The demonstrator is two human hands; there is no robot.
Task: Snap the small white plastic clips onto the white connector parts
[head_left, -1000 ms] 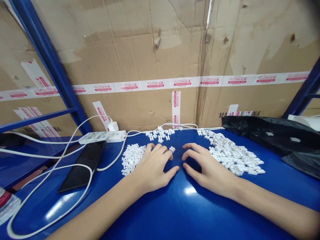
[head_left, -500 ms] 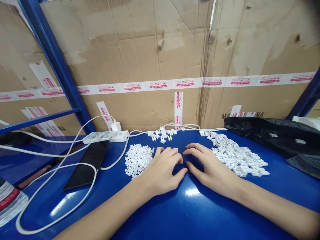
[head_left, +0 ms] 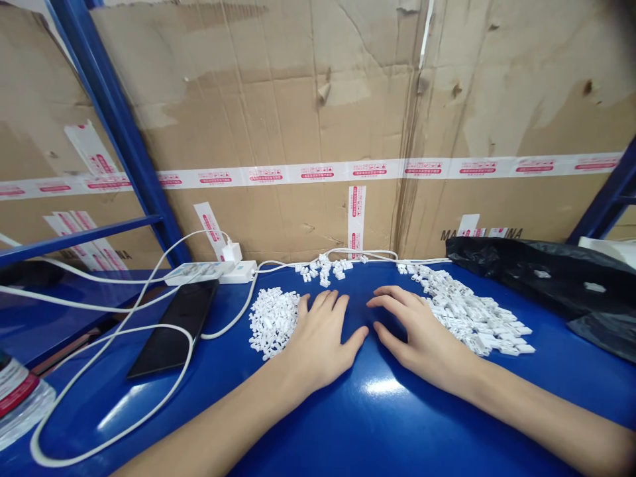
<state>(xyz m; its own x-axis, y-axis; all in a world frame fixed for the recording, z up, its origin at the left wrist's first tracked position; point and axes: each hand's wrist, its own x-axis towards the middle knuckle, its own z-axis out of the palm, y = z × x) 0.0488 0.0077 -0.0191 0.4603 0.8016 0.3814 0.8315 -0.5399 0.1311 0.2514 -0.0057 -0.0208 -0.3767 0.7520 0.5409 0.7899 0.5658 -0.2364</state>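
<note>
My left hand point(head_left: 322, 338) rests palm down over the blue table point(head_left: 318, 430), its fingers spread and thumb out to the right. Just left of it lies a heap of tiny white plastic pieces point(head_left: 273, 321), partly behind the fingers. My right hand point(head_left: 422, 331) has its thumb and index finger apart, with no object showing between them. Beyond its knuckles spreads a larger pile of longer white plastic parts point(head_left: 472, 311). Farther back, between the hands, sits a small loose group of white pieces point(head_left: 322, 268). Whatever is beneath either palm is hidden.
On the left are a black phone point(head_left: 173, 328), a looping white cable point(head_left: 112, 437), a power strip point(head_left: 213, 271) and part of a bottle point(head_left: 22, 404). A black plastic bag point(head_left: 536, 278) lies at the right. Cardboard point(head_left: 278, 99) stands behind the table.
My left hand's fingers have straightened and spread from a curled pose, and a white piece beside them is no longer visible. My right hand has barely moved.
</note>
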